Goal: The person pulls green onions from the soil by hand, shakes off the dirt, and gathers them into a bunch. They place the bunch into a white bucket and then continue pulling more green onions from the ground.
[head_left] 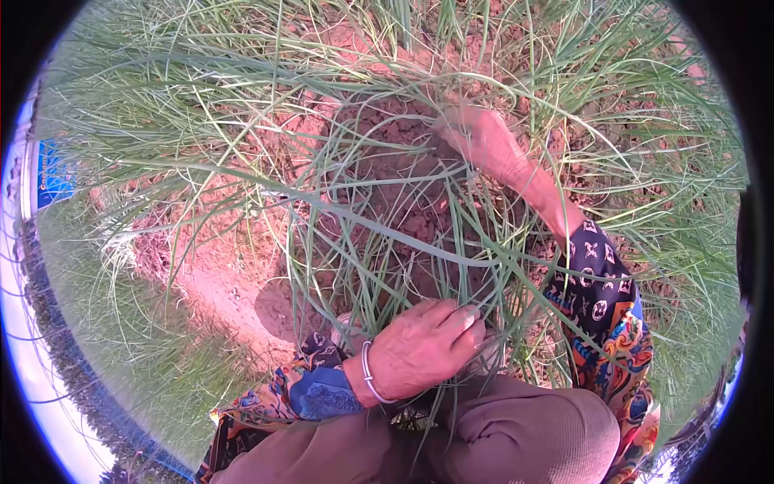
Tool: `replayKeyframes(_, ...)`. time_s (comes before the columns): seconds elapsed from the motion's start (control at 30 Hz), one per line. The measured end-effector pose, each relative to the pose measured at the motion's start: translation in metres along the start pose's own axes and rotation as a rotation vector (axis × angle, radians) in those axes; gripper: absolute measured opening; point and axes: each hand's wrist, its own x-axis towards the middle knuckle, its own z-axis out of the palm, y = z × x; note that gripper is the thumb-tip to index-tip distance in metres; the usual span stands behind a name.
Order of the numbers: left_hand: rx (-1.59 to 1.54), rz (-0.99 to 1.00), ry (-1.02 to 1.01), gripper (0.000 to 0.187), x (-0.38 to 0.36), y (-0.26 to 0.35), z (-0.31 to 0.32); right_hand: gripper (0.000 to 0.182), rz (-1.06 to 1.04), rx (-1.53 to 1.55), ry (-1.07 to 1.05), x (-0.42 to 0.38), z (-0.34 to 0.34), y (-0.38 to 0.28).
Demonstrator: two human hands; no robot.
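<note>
Near my knees, my left hand [419,347] is closed, its fingers curled round a bunch of thin green onion-like plants [371,282]. Their long leaves fan out forward and to both sides, and some hang below the hand. A pale bangle circles that wrist. Farther forward and to the right, my right hand [484,145] reaches down among standing leaves at the edge of a patch of loose reddish soil [395,161]. Motion blurs its fingers, so what they hold, if anything, does not show clearly.
Dense green leaves [645,97] grow along the far side and the right. At left, pulled plants with pale roots [129,246] lie beside bare soil [234,298]. My bent knees [532,436] fill the bottom. A blue sign [55,172] stands at the far left.
</note>
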Motion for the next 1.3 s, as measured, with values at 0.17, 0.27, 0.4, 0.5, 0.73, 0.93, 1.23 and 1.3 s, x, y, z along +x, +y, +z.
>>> replayKeyframes(0.17, -0.11, -0.015, -0.114, 0.031, -0.006, 0.008, -0.011, 0.023, 0.147, 0.253, -0.009, 0.011, 0.003, -0.009)
replayKeyframes(0.27, -0.2, -0.096, -0.183, 0.032, -0.011, 0.015, -0.03, 0.025, 0.401, 0.272, -0.042, 0.007, -0.008, 0.001)
replayKeyframes(0.4, -0.232, -0.127, -0.188, 0.032, -0.012, 0.03, -0.045, 0.026, 0.16, 0.198, -0.097, -0.013, -0.022, -0.01)
replayKeyframes(0.5, -0.231, -0.2, -0.312, 0.033, -0.008, 0.051, -0.056, 0.028, 0.11, 0.191, -0.103, -0.024, -0.021, -0.011)
replayKeyframes(0.73, -0.517, -0.448, -0.327, 0.029, -0.004, 0.087, -0.114, 0.026, 0.248, 0.656, -0.018, -0.023, -0.039, -0.017)
replayKeyframes(0.93, -0.172, -0.569, 0.084, 0.022, -0.007, 0.077, -0.161, 0.028, 0.296, 0.925, 0.373, -0.038, -0.096, -0.034)
replayKeyframes(1.23, -0.45, -0.229, -0.147, 0.024, 0.002, 0.017, -0.159, 0.028, 0.275, 1.058, 0.449, -0.049, -0.136, -0.07)
replayKeyframes(1.3, -0.475, -0.303, -0.072, 0.022, 0.001, -0.001, -0.169, 0.027, 0.342, 1.028, 0.46, -0.053, -0.146, -0.078)
